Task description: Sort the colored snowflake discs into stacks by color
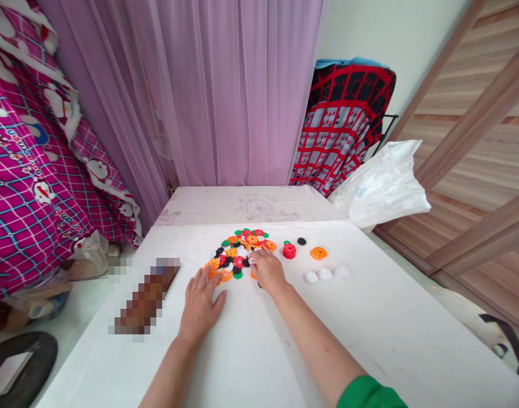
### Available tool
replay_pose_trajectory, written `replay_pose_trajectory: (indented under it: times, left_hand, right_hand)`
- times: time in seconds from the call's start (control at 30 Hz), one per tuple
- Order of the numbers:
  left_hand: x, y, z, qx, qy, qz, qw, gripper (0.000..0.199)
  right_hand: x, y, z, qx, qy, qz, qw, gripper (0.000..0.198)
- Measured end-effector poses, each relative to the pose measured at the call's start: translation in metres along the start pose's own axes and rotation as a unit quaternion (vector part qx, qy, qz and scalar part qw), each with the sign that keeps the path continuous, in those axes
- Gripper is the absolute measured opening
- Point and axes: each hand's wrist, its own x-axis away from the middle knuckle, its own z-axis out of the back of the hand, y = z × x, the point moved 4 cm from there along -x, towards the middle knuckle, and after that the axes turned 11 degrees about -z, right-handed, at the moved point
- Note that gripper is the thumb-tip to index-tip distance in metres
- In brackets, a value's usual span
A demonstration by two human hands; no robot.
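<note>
A pile of flat, flower-shaped plastic discs [242, 249] in orange, red, green, black and white lies on the white table. My left hand [202, 306] rests at the pile's near left edge, fingers spread over some orange discs. At the near right side of the pile is my right hand [268, 269], its fingers bent down among the discs and drawn together; what they hold, if anything, is hidden. To the right sit a red stack of discs [289, 251], an orange stack [319, 253], a black disc [302, 241] and three white clusters [325, 274].
A pixelated brown object [146, 297] lies on the table's left side. A white plastic bag [384, 184] stands by the far right corner. Purple curtains [242, 90] hang behind the table [395, 317]. A black round object [42, 362] is on the floor at left.
</note>
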Motion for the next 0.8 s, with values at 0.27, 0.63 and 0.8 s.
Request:
replay_pose_trajectory:
  times: [0.27, 0.63, 0.8]
  left_hand:
    - [0.000, 0.000, 0.002, 0.000, -0.006, -0.003, 1.000, 0.041]
    - [0.000, -0.004, -0.001, 0.007, -0.006, -0.004, 1.000, 0.042]
    - [0.001, -0.005, 0.001, 0.002, -0.005, -0.006, 1.000, 0.042]
  right_hand:
    - [0.012, 0.012, 0.007, -0.075, 0.053, -0.051, 0.995, 0.035]
    - [0.079, 0.148, 0.045, -0.045, 0.148, -0.192, 0.969, 0.020]
    - [0.080, 0.142, 0.043, -0.031, 0.137, -0.137, 0.981, 0.018]
